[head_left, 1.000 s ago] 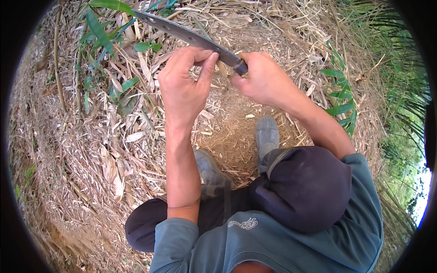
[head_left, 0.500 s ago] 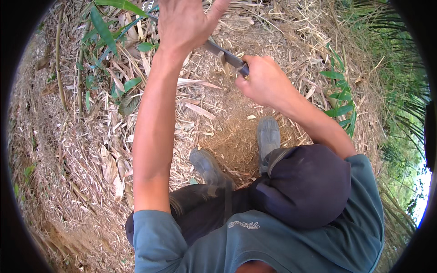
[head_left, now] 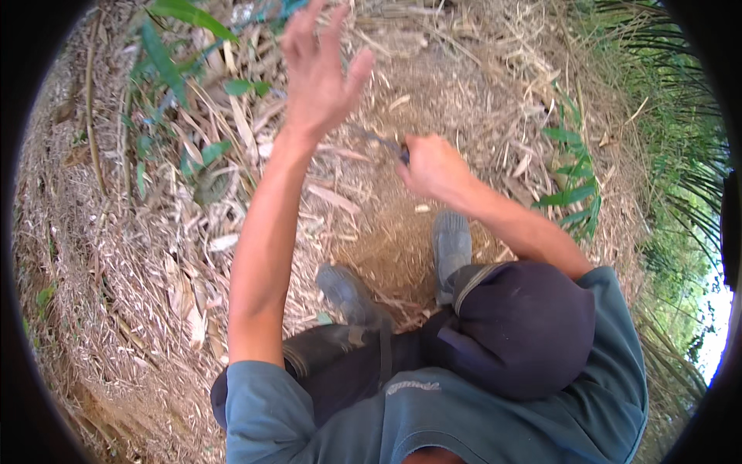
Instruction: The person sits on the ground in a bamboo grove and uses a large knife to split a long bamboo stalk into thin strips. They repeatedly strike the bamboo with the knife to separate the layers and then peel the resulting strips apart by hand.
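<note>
My left hand point(head_left: 321, 85) is stretched out at the top of the view, its fingers spread apart and blurred by motion, with nothing visible in it. To its lower right, my right hand point(head_left: 433, 166) is closed round the dark handle of a long knife point(head_left: 379, 141). The knife's blade points up and left toward my left wrist; it is smeared by motion, and its far end cannot be made out. Ground strewn with pale chips and dry leaves lies below both hands.
I sit or squat with bent knees; my grey boots point(head_left: 451, 243) rest on a patch of bare brown soil point(head_left: 386, 251). Green leafy stems point(head_left: 166, 66) stand at the upper left, and another leafy sprig point(head_left: 572, 166) at the right. Denser greenery borders the far right.
My left hand has come down into fuller view, with its fingers spread. My right hand has drawn the knife slightly down and toward me, and the blade is now blurred.
</note>
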`<state>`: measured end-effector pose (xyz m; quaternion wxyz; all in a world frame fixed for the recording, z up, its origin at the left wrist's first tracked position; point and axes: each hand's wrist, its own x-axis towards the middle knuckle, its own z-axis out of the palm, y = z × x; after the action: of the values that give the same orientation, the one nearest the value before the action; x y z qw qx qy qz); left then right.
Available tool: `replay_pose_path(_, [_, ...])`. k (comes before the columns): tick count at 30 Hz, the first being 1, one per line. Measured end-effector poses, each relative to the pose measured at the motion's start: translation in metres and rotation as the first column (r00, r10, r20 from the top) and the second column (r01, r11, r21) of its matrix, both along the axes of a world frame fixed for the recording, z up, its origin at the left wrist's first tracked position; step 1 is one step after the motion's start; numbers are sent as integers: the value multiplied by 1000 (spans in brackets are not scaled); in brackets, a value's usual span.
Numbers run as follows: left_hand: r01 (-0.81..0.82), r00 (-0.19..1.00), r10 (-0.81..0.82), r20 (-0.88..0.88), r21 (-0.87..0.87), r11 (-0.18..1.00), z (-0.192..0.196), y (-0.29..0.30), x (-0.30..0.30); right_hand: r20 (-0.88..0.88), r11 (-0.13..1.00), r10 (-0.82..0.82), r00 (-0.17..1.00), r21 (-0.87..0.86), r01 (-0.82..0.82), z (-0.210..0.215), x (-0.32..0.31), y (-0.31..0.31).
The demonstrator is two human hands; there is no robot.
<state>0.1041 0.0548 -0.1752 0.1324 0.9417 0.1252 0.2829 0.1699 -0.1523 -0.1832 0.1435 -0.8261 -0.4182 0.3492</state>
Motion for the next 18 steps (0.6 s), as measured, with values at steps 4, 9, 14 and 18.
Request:
replay_pose_path(4, [307,890,-17,456,-569,763,29,-24,-25,-88,996,-79,993,-39,76,-3,-4,-4])
replay_pose_path(9, [133,795,239,558,-544,828,23,-125,-41,-175,999,-47,984,15,50,-9,-1,-16])
replay_pose_path(14, [14,732,485,478,-723,691,15,-178,-60,-79,996,83,993,-4,-84,-14,-11,-49])
replay_pose_path(18, [140,784,322,531,-656,742,29,-196,-58,-103,996,83,991,22,-81,-17,-14,-55])
